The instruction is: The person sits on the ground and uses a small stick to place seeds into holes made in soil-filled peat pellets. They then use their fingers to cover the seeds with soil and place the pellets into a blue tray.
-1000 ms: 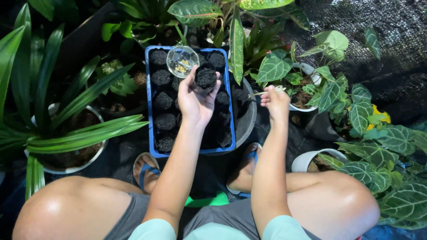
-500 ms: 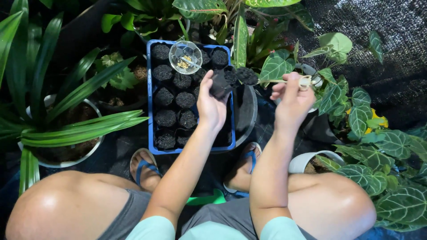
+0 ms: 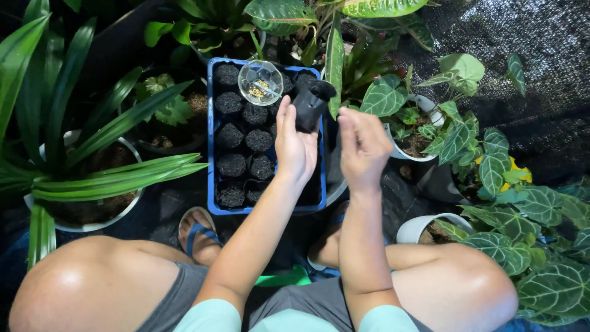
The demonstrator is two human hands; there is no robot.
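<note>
My left hand (image 3: 295,147) is shut on a small black soil-filled pot (image 3: 310,104), lifted and tilted over the right side of a blue tray (image 3: 211,123). The tray holds several more black pots of soil. A clear bowl (image 3: 260,82) with yellowish grains and a thin stick rests on the pots at the tray's far end. My right hand (image 3: 364,150) hovers just right of the lifted pot, its back toward me. Its fingers are bent close together, and whatever is in them is hidden.
A long-leaved plant in a white pot (image 3: 86,224) stands at the left. Veined-leaf plants (image 3: 541,209) and white pots (image 3: 418,227) crowd the right. My knees frame the bottom, with a blue sandal (image 3: 198,230) below the tray. Black woven cloth (image 3: 541,74) covers the ground.
My left hand has carried the black pot to the right and tilted it. My right hand came back from the plants on the right toward the pot; the thin tool it held no longer shows.
</note>
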